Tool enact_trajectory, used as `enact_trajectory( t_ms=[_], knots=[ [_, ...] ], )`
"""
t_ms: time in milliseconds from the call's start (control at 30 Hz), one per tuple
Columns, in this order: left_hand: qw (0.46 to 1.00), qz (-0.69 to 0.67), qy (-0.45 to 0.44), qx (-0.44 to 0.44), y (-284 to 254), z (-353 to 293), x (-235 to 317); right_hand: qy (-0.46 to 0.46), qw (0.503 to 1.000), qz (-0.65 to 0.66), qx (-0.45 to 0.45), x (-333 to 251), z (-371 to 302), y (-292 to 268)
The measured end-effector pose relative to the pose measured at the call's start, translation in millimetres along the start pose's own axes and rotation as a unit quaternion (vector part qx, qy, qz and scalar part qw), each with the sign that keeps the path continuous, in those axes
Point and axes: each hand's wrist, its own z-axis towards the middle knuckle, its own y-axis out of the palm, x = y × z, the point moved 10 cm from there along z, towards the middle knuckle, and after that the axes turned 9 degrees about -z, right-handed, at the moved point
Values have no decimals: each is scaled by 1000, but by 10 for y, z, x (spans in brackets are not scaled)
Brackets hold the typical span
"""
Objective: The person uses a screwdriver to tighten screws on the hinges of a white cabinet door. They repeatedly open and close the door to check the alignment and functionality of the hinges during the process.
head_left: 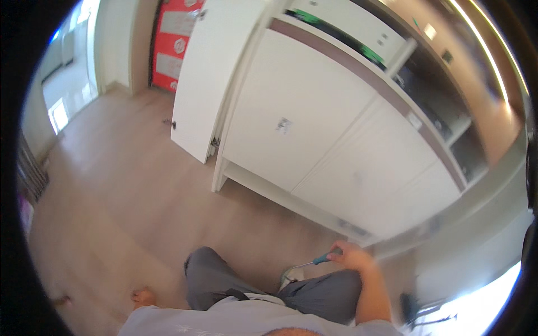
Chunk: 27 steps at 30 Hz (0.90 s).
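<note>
My right hand [354,256] is closed around the teal handle of a screwdriver [321,259]. Its thin metal shaft points left, over a light shoe [292,276] between my bent legs in grey trousers [210,277]. Low on the left, my left hand [143,296] is out beside my body with its fingers curled; what they may hold is hidden. In front of me stands a long white cabinet [302,106]. Its door [210,73] at the left end stands swung out, with metal hinges [215,143] along its edge.
Wood-look floor [123,185] spreads around me to the left. A red panel with grey patches [171,47] is behind the swung-out door. Open shelves [431,101] hold dark items on the cabinet's upper right. A small blurred brownish thing [63,301] shows at far left.
</note>
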Motion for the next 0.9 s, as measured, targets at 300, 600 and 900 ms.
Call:
enact_trajectory(
  t_ms=[300, 600, 900],
  knots=[
    [801, -307, 514, -18, -1322, -1078, 4327, -107, 993, 41, -21, -546, -12, -108],
    [356, -292, 886, 61, -4517, -6467, 5136, -128, 991, 35, -16, -343, 9, -227],
    [325, -236, 865, 299, -5067, -7760, 5207, -160, 985, 62, -22, -271, 446, -142]
  ],
)
